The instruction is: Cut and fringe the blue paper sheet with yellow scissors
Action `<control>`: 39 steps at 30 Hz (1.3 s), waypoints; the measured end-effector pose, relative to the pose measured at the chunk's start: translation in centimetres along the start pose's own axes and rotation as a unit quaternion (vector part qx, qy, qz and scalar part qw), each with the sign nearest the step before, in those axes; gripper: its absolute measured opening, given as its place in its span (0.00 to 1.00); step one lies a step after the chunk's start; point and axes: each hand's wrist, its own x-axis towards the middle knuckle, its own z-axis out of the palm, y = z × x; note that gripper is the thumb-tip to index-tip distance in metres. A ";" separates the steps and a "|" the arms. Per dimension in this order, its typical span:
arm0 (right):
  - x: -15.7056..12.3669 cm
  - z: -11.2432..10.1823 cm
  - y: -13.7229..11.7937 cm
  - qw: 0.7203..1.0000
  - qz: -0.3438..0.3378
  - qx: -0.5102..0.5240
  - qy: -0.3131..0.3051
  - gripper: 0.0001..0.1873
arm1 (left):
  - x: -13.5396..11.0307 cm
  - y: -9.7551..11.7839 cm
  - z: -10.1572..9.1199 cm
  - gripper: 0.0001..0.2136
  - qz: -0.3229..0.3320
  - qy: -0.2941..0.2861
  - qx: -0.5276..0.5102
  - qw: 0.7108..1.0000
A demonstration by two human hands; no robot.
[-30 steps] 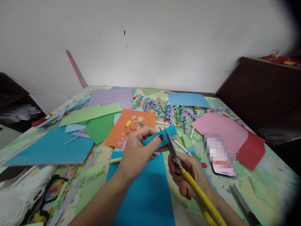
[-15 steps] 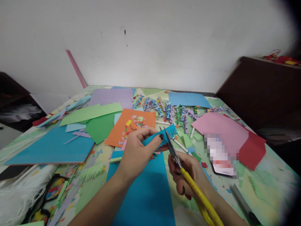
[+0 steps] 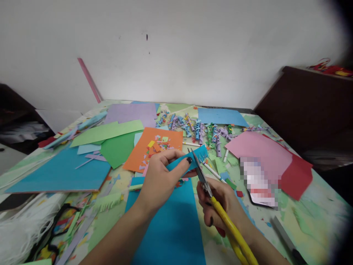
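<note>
My left hand (image 3: 161, 176) pinches a blue paper strip (image 3: 197, 155) with a fringed far end, holding it above the table. My right hand (image 3: 223, 206) is closed round the yellow handles of a pair of scissors (image 3: 217, 209). The scissor blades (image 3: 196, 166) are set across the strip just right of my left thumb. A large blue sheet (image 3: 171, 224) lies under both hands.
Coloured sheets cover the table: orange (image 3: 143, 152), green (image 3: 116, 149), blue (image 3: 57, 173), pink (image 3: 259, 151), red (image 3: 296, 176). Several fringed paper rolls (image 3: 198, 130) lie at the back. White pens (image 3: 212, 171), black-framed glasses (image 3: 55, 228) and a dark cabinet (image 3: 309, 106) are nearby.
The scissors have slid slightly left along the strip and my right hand has dropped a little. My left hand and the strip have barely moved.
</note>
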 end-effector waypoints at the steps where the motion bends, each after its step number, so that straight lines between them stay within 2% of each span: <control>1: 0.0 0.0 -0.1 1.000 0.002 -0.001 -0.001 0.17 | 0.0 0.0 -0.1 0.08 0.002 0.001 0.002 1.000; 13: 0.4 0.2 -0.6 0.999 -0.015 -0.038 0.004 0.21 | 0.1 0.2 0.0 0.08 -0.012 0.005 -0.008 1.000; 26: 0.3 0.3 -0.6 0.999 -0.004 -0.044 0.013 0.23 | 0.1 0.2 0.0 0.07 -0.011 0.000 -0.029 1.000; 35: 0.2 -0.5 1.3 0.999 -0.013 0.036 -0.014 0.26 | 0.1 0.5 0.1 0.07 0.004 0.009 0.000 1.000; 39: 0.2 -0.5 1.4 0.999 -0.012 0.039 -0.013 0.22 | 0.2 0.5 0.2 0.07 -0.003 0.010 -0.002 1.000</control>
